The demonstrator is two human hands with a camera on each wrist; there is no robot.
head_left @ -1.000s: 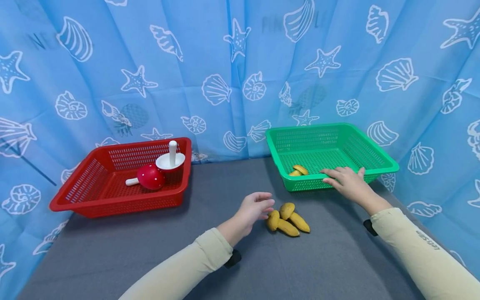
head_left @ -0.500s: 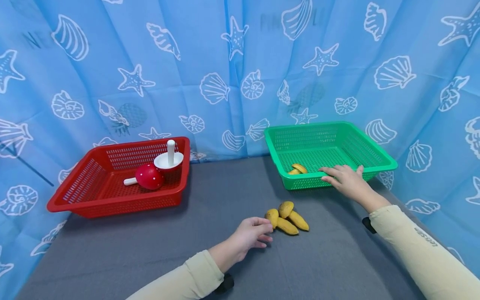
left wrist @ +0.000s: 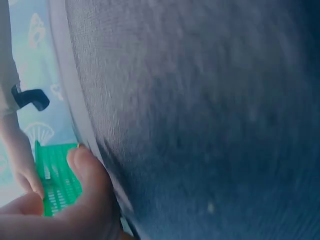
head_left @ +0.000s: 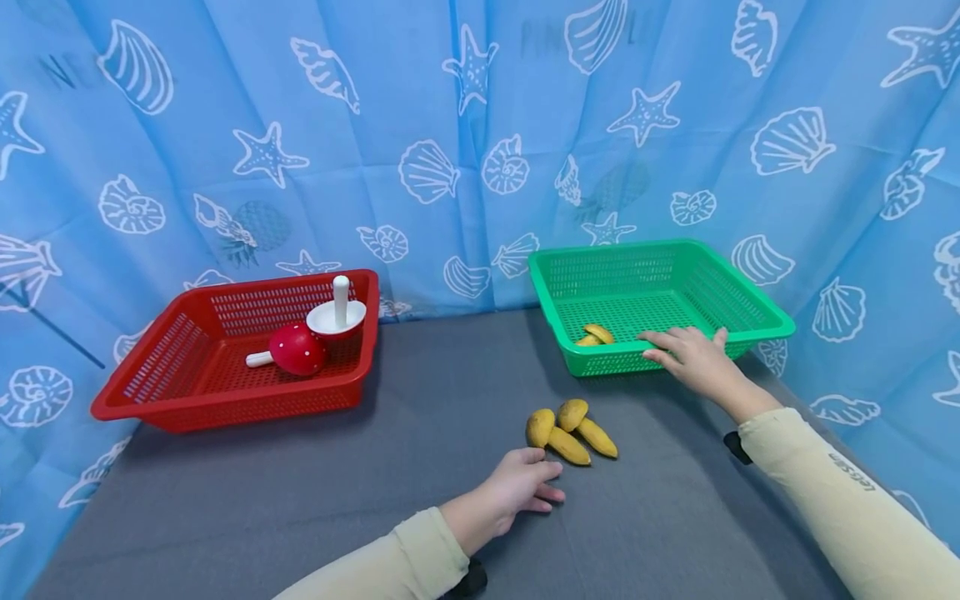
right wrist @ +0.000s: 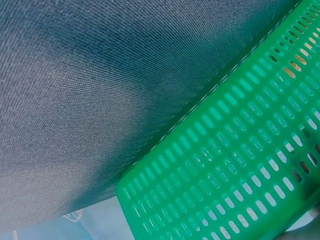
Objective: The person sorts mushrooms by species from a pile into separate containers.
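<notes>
Two yellow toy mushrooms lie side by side on the grey cloth, the left mushroom (head_left: pixel 567 445) and the right mushroom (head_left: pixel 595 435). My left hand (head_left: pixel 517 487) is just in front of the left one, fingers loosely bent with nothing held; whether a fingertip touches it cannot be told. My right hand (head_left: pixel 697 362) rests on the near rim of a green basket (head_left: pixel 561 329), its fingers stretched along the edge. Inside that basket, near the front left corner, is another yellow mushroom (head_left: pixel 598 333), partly hidden by the rim. In the right wrist view the basket's slotted side (right wrist: pixel 225 165) fills the lower right.
At the left stands a red basket (head_left: pixel 247 404) holding a red mushroom with white dots (head_left: pixel 298 348) and one turned stem up, its white underside (head_left: pixel 337 317) showing. A blue curtain (head_left: pixel 450 100) with shell prints hangs behind the grey-covered table (head_left: pixel 420 417).
My left hand has moved from the left of the mushrooms to in front of them. The left mushroom has shifted slightly away from the right one. My right hand has stayed on the green basket.
</notes>
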